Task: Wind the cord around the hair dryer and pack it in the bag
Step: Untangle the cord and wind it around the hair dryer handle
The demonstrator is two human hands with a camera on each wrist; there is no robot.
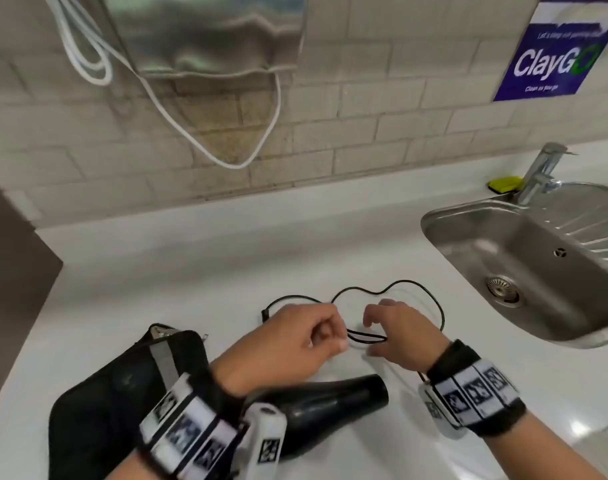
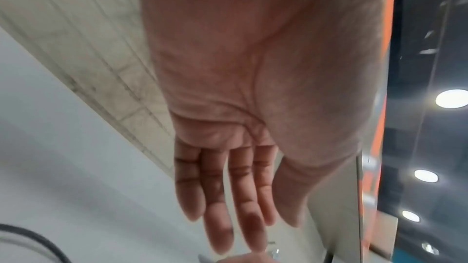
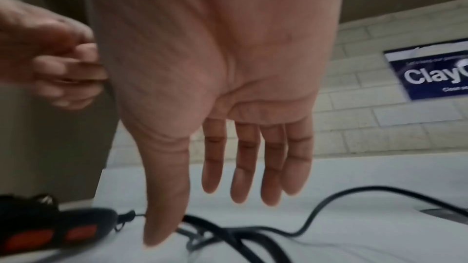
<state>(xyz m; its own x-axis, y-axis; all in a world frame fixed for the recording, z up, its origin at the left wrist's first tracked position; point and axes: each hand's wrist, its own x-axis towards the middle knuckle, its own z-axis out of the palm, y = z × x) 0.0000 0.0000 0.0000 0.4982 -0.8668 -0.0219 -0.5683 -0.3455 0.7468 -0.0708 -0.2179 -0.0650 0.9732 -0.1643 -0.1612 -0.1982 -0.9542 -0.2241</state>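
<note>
Cord (image 1: 404,285) gathering underway on desk (image 1: 191,271). Left hand (image 1: 295,341) pinches folded strands; right hand (image 1: 399,337) fingers relaxed, wide. Dryer (image 1: 337,403) lies beside bag (image 1: 122,393). Next: wrap cord round dryer.

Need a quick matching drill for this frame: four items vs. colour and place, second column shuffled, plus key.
Items:
1. cord
2. bag
3. sponge
4. poster

Colour and place:
a. yellow-green, beside the faucet
b. blue, on the tiled wall
c. black, looped on the counter
d. black, lying left of the hair dryer

Pairs: 1-c, 2-d, 3-a, 4-b
</note>
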